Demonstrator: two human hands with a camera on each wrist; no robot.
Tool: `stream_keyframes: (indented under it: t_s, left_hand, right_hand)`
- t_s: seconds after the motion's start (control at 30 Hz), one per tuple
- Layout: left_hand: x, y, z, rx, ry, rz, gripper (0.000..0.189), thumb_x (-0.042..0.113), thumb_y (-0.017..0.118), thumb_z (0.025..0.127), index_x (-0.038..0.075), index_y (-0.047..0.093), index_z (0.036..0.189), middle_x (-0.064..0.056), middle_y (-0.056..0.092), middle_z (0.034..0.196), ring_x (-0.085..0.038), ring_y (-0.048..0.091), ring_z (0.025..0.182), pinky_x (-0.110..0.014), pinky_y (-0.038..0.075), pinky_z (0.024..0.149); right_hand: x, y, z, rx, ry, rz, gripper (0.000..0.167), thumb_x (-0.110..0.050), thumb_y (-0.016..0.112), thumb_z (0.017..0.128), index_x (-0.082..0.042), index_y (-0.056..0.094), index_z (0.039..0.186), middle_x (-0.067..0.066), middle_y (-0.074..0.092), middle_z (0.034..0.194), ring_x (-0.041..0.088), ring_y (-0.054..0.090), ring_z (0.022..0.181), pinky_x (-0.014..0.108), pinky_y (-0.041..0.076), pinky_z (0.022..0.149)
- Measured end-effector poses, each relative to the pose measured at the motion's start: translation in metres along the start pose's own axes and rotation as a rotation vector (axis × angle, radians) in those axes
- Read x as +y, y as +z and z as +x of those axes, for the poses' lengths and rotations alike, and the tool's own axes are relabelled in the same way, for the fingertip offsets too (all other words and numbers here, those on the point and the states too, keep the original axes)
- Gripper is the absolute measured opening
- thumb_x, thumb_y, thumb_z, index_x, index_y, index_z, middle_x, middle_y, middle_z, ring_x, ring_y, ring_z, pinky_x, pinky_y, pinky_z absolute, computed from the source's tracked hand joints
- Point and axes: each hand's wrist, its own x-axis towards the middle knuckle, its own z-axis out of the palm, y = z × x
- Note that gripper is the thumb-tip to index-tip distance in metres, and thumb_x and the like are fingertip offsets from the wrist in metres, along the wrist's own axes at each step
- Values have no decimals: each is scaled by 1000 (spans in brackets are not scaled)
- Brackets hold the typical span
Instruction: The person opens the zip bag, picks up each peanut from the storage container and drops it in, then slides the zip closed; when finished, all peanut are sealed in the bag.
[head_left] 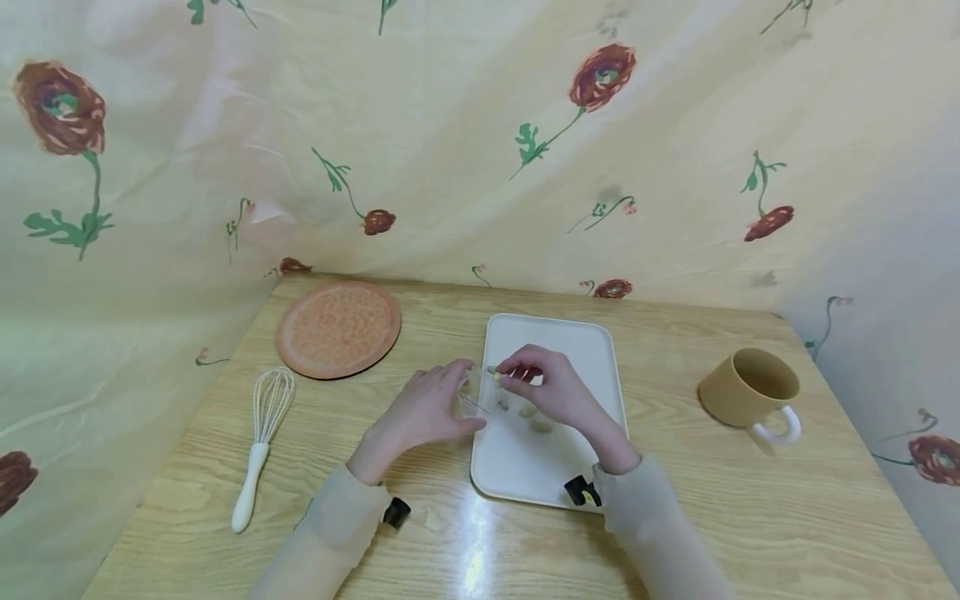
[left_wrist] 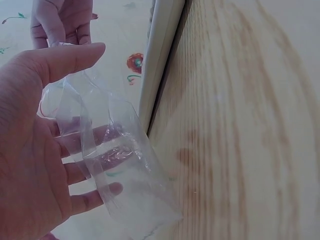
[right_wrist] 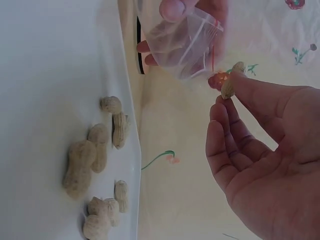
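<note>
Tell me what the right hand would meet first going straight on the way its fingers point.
Most likely the clear plastic bag by the left hand: in the head view, the right hand, pinching a peanut, points toward it, though depth there is hard to judge.

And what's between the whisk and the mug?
The head view shows the tray, peanuts, plastic bag, left hand and right hand between the whisk and mug.

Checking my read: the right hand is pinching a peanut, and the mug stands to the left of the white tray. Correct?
Only the side is wrong: in the head view, the mug stands right of the white tray. The right hand does pinch a peanut.
</note>
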Motion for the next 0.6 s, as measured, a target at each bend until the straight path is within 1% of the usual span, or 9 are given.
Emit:
stream_keyframes:
  t_s: [0.1,0.23,0.3,0.37,0.5,0.6]
  left_hand:
    - [0,0,0,-5,-5,3,79,49,78,81,13,45,143,-1,66,118,-21,61,110,-51,40,99]
    - [0,0,-1,-13,-3,10,80,49,78,81,12,44,143,-2,66,119,-22,61,112,-52,40,100]
    - [0,0,-2,-20,1,5,80,49,77,81,11,44,144,-3,66,119,-23,61,112,-53,40,100]
    - [0,0,-3,-28,6,3,80,49,77,82,11,43,144,-3,66,120,-24,61,112,-54,40,100]
    - [0,1,-3,-32,12,11,79,50,76,83,11,43,144,-2,65,120,-22,61,112,-54,40,100]
    - [-1,1,-2,-30,12,16,79,50,75,83,12,43,144,-2,65,120,-22,61,112,-54,40,100]
  right_hand:
    - [0,5,-3,-33,-29,-19,13,1,74,87,-6,74,98,0,68,93,16,62,80,33,52,71]
    - [0,9,-5,-85,-103,-70,12,2,75,86,-5,74,96,-1,66,91,13,60,78,35,52,68]
    - [0,11,-6,-110,-124,-96,12,1,74,87,-6,73,96,-2,66,91,12,59,78,36,52,67]
    - [-1,12,-7,-130,-131,-113,12,1,74,88,-7,73,97,-2,66,92,11,58,78,34,52,67]
    - [-5,15,-8,-156,-112,-127,13,1,71,89,-6,73,100,0,65,96,11,58,80,29,51,68]
    - [-9,15,-8,-162,-103,-123,14,3,70,90,-3,73,102,3,66,98,13,59,81,30,51,69]
